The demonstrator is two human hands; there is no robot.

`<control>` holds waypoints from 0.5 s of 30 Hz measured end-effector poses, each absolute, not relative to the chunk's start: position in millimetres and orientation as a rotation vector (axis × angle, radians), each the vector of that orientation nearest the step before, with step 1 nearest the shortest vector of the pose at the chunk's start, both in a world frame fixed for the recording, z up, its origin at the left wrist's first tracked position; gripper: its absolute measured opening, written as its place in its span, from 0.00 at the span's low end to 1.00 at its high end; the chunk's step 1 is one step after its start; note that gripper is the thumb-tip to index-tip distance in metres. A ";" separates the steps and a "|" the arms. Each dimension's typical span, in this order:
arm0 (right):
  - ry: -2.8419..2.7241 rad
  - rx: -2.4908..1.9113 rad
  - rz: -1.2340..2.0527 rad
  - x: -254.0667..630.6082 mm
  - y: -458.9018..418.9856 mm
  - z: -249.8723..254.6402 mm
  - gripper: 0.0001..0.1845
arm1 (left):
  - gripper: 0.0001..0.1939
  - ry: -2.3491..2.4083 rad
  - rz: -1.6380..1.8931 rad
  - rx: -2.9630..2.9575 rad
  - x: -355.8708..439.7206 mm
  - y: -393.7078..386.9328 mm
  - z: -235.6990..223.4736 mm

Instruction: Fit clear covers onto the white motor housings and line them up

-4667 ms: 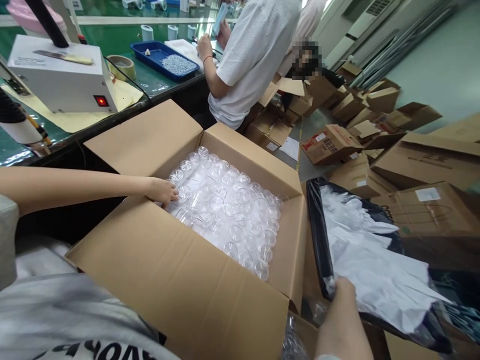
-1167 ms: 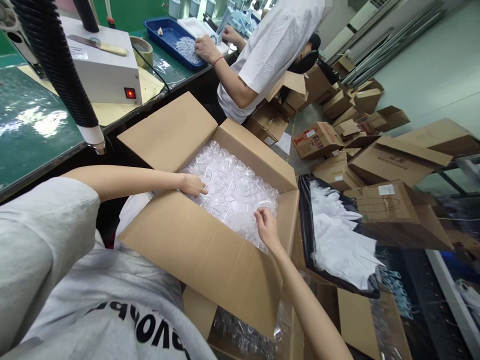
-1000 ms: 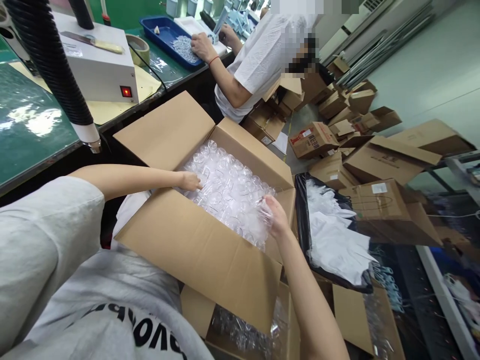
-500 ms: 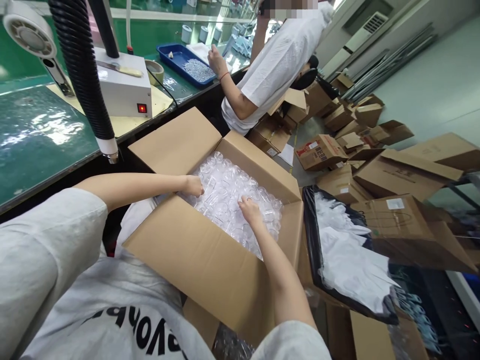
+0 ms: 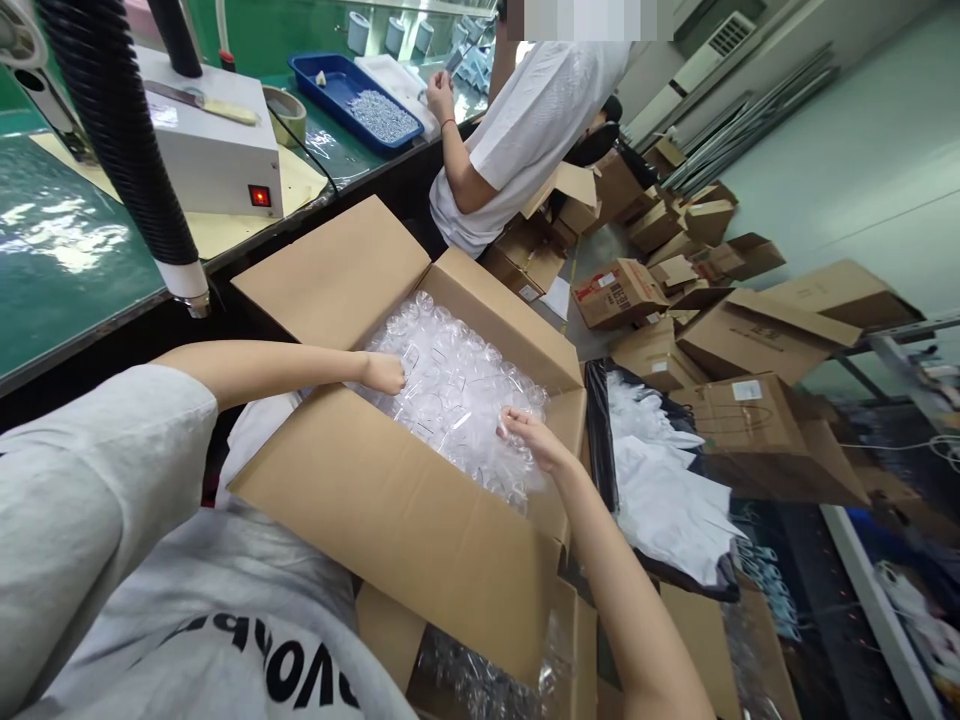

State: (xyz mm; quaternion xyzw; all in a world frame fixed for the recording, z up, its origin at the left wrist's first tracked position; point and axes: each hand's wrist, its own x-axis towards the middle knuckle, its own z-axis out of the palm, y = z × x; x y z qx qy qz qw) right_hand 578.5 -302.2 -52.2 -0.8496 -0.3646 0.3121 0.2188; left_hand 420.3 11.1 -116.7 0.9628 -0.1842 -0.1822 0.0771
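Note:
An open cardboard box [image 5: 390, 520] in front of me is filled with clear, shiny plastic [image 5: 442, 375] in rounded, bubble-like shapes; whether it is one sheet or loose pieces I cannot tell. At the box's left side my left hand [image 5: 385, 373] is closed in a fist against the plastic, its fingertips hidden. My right hand [image 5: 531, 432] is at the right part of the plastic, thumb and fingers pinched together. What lies between those fingers is too small to make out.
A co-worker in a white shirt [image 5: 532, 130] stands beyond the box. On the green bench [image 5: 67, 270] are a white machine [image 5: 202, 150] with a black hose [image 5: 112, 130] and a blue tray [image 5: 322, 90]. White sheets [image 5: 667, 500] fill a black-lined box at right; cardboard boxes [image 5: 622, 290] lie behind.
My right hand has moved right across the plastic, toward the box's right wall. My left hand stays closed in nearly the same place. The whole view has shifted slightly.

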 end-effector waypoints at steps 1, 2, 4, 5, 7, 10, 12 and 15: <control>-1.017 -2.392 0.908 578.2 -302.9 -48.5 0.25 | 0.14 -0.522 -0.520 2.868 419.5 7.8 -112.9; -1.022 -2.447 0.928 578.5 -301.0 -46.5 0.24 | 0.13 -0.489 -0.492 2.849 418.1 4.4 -108.7; -1.018 -2.596 0.875 581.3 -289.5 -47.5 0.19 | 0.12 -0.403 -0.430 2.808 413.6 -2.9 -99.0; -1.008 -2.683 0.807 583.7 -280.5 -50.4 0.18 | 0.11 -0.353 -0.399 2.784 410.9 -6.6 -93.4; -0.974 -2.852 0.650 589.5 -259.0 -59.4 0.20 | 0.11 -0.256 -0.348 2.731 404.7 -13.1 -80.6; -0.933 -3.044 0.538 598.4 -229.8 -75.3 0.28 | 0.13 -0.164 -0.308 2.657 394.7 -16.3 -58.0; -0.977 -3.107 0.557 603.2 -219.5 -82.8 0.24 | 0.11 -0.120 -0.284 2.642 388.0 -12.3 -42.9; -1.194 -3.090 0.656 611.3 -219.6 -85.0 0.16 | 0.04 -0.028 -0.229 2.698 381.4 1.0 -27.4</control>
